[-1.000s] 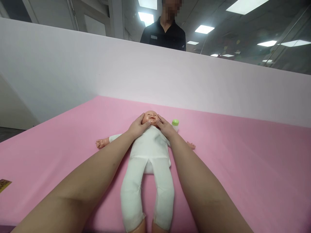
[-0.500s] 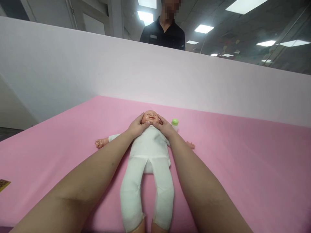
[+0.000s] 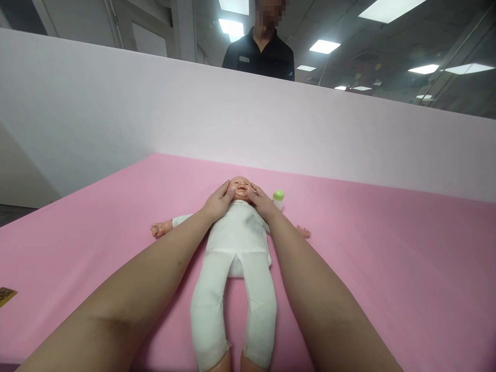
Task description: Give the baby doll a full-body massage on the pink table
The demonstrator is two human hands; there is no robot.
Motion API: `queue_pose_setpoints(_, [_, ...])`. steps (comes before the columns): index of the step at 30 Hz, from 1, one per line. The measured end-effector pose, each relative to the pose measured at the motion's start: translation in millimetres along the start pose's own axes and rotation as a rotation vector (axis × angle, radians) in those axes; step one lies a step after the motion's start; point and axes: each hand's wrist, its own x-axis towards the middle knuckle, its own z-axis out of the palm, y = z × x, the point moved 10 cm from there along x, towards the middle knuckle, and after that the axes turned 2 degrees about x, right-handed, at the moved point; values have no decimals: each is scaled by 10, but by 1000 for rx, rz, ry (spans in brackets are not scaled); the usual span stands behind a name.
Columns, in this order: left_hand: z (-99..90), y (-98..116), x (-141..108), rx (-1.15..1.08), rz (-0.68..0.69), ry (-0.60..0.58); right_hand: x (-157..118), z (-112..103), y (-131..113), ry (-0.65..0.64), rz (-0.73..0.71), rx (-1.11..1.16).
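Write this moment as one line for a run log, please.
left hand: on doll's cheek | right hand: on other cheek | doll: face up on pink mat | green-capped bottle: beside head

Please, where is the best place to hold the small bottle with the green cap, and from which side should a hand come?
Probably its pale body just under the green cap, from the right or from above. The bottle stands upright on the pink mat, close beside the right hand at the doll's head, so its left side is crowded while its right side is open. The cap looks wider, which may stop slipping.
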Motion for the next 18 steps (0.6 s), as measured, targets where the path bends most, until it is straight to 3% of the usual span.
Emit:
queue_pose_setpoints(11, [8,120,-42,116,13,-40,-75,-62,-43,51,39,-223])
queue_pose_setpoints(18, [32,4,10,7,5,-56,-65,26,-81,-75,-22,-107])
